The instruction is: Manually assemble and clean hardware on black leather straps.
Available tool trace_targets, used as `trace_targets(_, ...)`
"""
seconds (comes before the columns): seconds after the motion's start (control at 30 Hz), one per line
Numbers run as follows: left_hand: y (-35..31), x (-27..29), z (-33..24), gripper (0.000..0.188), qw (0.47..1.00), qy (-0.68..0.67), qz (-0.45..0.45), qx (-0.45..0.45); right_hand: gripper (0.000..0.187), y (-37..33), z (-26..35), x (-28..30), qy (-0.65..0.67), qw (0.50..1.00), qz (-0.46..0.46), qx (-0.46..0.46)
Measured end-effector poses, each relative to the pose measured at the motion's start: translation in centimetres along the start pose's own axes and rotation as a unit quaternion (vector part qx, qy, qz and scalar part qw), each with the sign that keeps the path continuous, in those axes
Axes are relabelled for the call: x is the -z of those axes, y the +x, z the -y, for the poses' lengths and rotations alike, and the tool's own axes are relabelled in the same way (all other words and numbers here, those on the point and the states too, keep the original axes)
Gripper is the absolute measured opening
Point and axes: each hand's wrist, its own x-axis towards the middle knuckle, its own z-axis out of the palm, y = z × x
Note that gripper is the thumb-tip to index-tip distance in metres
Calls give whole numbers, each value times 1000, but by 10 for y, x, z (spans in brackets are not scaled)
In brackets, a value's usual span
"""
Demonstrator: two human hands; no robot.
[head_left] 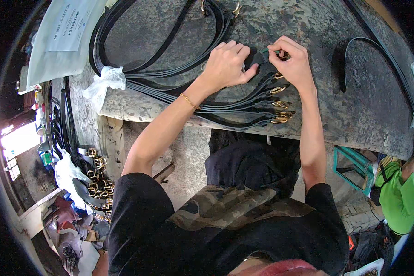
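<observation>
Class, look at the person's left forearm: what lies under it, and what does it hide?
Black belts show on both sides of the left forearm, passing beneath it across the worktable. The stretches directly underneath are covered and cannot be seen.

The black T-shirt (234, 244) has a camouflage panel (239, 209); the bracelet (189, 101) is gold.

A white rectangular paper label (66, 28) bore three slanting lines of dark capital letters, the third boldest, beside a small blue mark (84, 25); it lay in or on a translucent plastic bag (53, 69)
</observation>
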Motion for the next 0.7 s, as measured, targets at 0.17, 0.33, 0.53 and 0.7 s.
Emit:
trace_targets(0.17,0,1,0,32,1000,-6,-12,-4,13,-1,-1,1,-22,1000,7,7)
trace_targets(0.33,1,11,7,31,992,-124,-22,-31,10,-4,-18,-4,95,988,-45,-109)
trace_targets(0.53,-4,4,6,35,985,-166,-33,-16,11,1,-31,-2,234,941,-137,-204)
trace_targets(0.7,-7,0,7,32,988,-153,-31,-21,12,1,-43,-2,382,889,-145,-207)
